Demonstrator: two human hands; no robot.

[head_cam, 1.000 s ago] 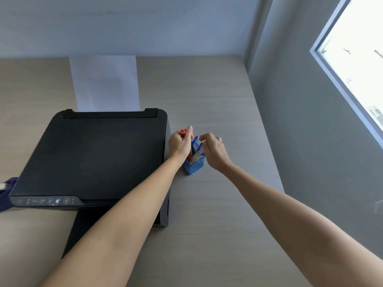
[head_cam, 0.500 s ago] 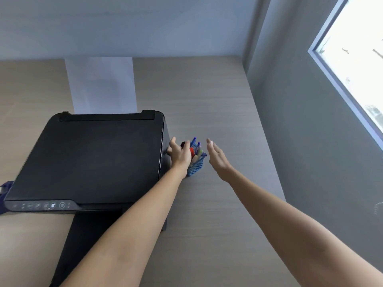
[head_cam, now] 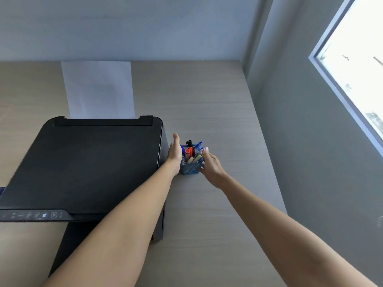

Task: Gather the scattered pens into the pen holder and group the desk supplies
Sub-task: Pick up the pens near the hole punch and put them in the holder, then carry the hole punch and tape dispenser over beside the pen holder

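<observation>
My left hand (head_cam: 175, 154) and right hand (head_cam: 211, 165) are bare, no rings or watch; both forearms are uncovered, no sleeves showing.

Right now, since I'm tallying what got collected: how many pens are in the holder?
About 7 tips show, all standing in the blue mesh pen holder between the left hand and right hand: black and blue ones at the back, orange centre. More may be hidden.
</observation>
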